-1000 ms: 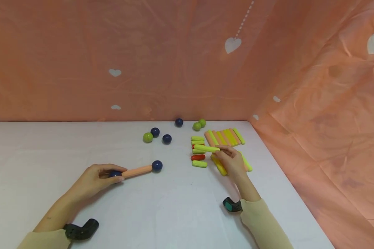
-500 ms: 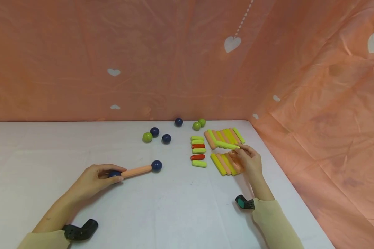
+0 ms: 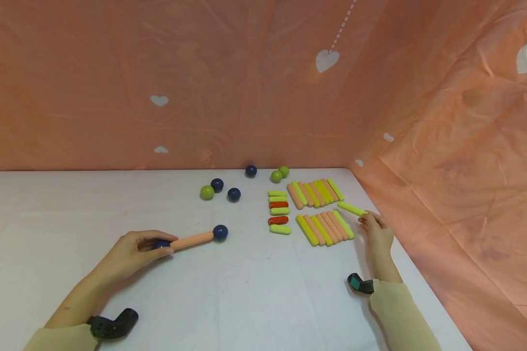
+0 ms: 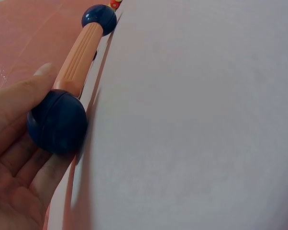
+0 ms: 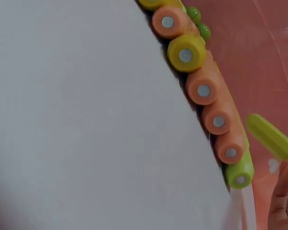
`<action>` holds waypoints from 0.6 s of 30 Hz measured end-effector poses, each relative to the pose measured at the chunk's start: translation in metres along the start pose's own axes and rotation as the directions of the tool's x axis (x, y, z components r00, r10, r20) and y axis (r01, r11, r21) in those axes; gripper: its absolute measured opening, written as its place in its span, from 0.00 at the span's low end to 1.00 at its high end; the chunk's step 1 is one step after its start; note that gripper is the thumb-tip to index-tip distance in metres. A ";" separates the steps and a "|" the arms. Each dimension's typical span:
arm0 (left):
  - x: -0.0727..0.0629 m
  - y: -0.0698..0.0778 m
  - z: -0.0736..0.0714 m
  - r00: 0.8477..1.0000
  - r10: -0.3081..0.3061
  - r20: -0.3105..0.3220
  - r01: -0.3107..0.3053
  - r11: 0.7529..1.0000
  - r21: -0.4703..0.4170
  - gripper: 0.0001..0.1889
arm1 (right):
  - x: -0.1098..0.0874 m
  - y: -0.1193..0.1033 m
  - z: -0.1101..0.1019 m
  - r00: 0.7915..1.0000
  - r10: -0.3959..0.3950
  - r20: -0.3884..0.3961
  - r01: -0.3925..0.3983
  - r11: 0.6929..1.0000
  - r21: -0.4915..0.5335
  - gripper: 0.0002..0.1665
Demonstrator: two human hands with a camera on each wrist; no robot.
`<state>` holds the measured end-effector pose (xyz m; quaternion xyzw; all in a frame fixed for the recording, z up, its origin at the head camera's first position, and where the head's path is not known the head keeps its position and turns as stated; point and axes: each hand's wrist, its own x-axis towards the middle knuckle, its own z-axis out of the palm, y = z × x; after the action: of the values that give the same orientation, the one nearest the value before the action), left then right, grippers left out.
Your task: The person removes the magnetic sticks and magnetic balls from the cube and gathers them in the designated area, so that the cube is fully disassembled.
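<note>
My left hand (image 3: 133,248) holds a dark blue ball (image 4: 58,122) between thumb and fingers. An orange ribbed rod (image 3: 193,241) joins that ball to a second blue ball (image 3: 220,233) at its far end. Over at the right, my right hand (image 3: 377,236) pinches one end of a light green rod (image 3: 351,209). The rod points left, beside two rows of rods. The nearer row (image 3: 325,228) mixes yellow, orange and light green rods laid side by side. In the right wrist view, light discs show in the ends of the row's rods, such as a yellow rod (image 5: 186,53).
A farther row of rods (image 3: 315,193) lies behind. Left of the rows is a column of short green rods (image 3: 280,229) and red rods (image 3: 278,221). Loose blue balls (image 3: 234,194) and green balls (image 3: 207,192) sit toward the back. An orange cloth (image 3: 246,97) hangs behind the white table (image 3: 246,302).
My right hand has moved right with the light green rod, from over the short rods to the right side of the rod rows. My left hand stays on the blue ball.
</note>
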<state>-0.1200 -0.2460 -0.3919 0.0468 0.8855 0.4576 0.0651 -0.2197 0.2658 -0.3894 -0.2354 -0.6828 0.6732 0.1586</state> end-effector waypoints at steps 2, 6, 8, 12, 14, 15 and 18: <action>0.000 0.000 0.000 1.000 0.001 -0.002 -0.001 1.000 0.005 0.16 | 0.002 0.001 -0.003 0.999 0.032 -0.010 -0.032 0.999 0.014 0.06; 0.000 0.001 0.000 1.000 0.007 -0.003 -0.007 1.000 0.018 0.17 | 0.001 0.002 -0.005 0.996 0.088 0.016 -0.089 0.995 0.034 0.07; 0.000 0.001 -0.001 1.000 0.008 -0.006 -0.008 1.000 0.028 0.16 | 0.000 0.001 -0.005 0.993 0.114 0.036 -0.114 0.993 0.005 0.07; -0.001 0.001 -0.001 1.000 0.006 -0.004 -0.006 1.000 0.027 0.16 | -0.004 -0.002 -0.008 0.981 0.178 0.075 -0.157 0.961 -0.227 0.15; 0.000 0.001 -0.001 1.000 0.001 -0.003 -0.001 1.000 0.024 0.16 | -0.006 -0.003 -0.010 0.976 0.197 0.096 -0.146 0.913 -0.381 0.24; 0.000 0.001 -0.001 1.000 -0.003 -0.002 0.003 1.000 0.026 0.17 | -0.007 -0.004 -0.011 0.973 0.203 0.108 -0.134 0.883 -0.450 0.27; 0.000 0.002 0.000 1.000 -0.007 -0.003 0.007 0.999 0.034 0.17 | -0.013 -0.007 -0.011 0.975 0.164 0.147 -0.050 0.815 -0.577 0.30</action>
<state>-0.1202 -0.2454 -0.3903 0.0440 0.8934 0.4424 0.0647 -0.2038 0.2682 -0.3811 -0.2448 -0.8502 0.4655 -0.0232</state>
